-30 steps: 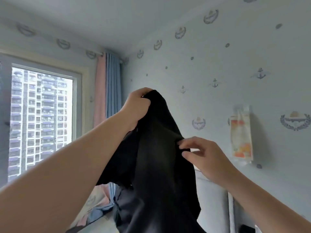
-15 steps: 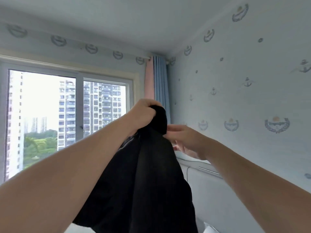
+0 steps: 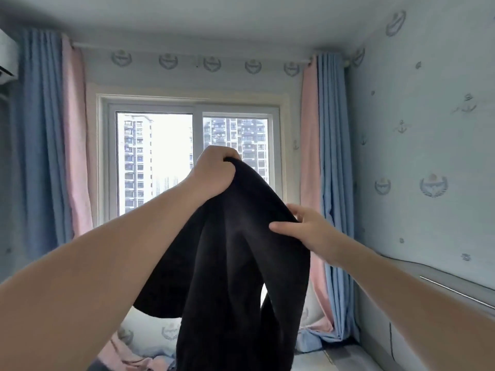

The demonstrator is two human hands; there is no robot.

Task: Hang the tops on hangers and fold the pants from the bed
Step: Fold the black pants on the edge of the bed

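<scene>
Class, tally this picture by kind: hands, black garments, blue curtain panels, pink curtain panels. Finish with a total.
hands: 2 (left hand, right hand)
black garment: 1
blue curtain panels: 2
pink curtain panels: 2
total: 7

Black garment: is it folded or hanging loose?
Hanging loose, not folded: the black garment drapes down from the left hand, which grips its top; the right hand pinches its side edge.
</scene>
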